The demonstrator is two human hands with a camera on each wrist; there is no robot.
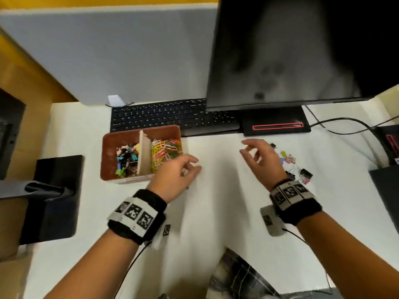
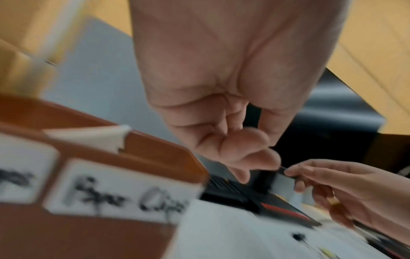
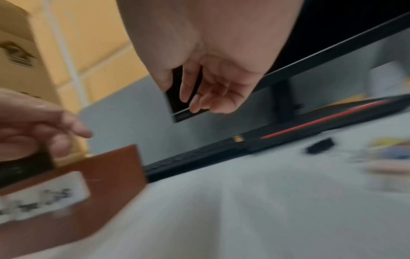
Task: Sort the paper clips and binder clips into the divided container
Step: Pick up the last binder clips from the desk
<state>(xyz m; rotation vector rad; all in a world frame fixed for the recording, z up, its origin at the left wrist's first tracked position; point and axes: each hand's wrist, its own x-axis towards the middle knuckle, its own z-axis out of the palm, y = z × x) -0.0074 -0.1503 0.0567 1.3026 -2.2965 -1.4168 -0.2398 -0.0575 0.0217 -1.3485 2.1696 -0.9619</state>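
Head view: divided container [image 1: 108,145] on the white surface [image 1: 216,201] — binder clips [image 1: 126,157] left, paper clips [image 1: 165,151] right. Loose binder clips [image 1: 296,167] lie beside the right hand [image 1: 262,160]; left hand [image 1: 176,173] at the container's corner.

Wrist views: blurred — both grips loosely curled, seemingly empty. Likely next: pinch a loose clip.

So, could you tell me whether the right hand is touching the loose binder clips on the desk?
Apart. The head view shows the right hand raised with bare desk beneath its fingers; the binder clips lie beyond it.
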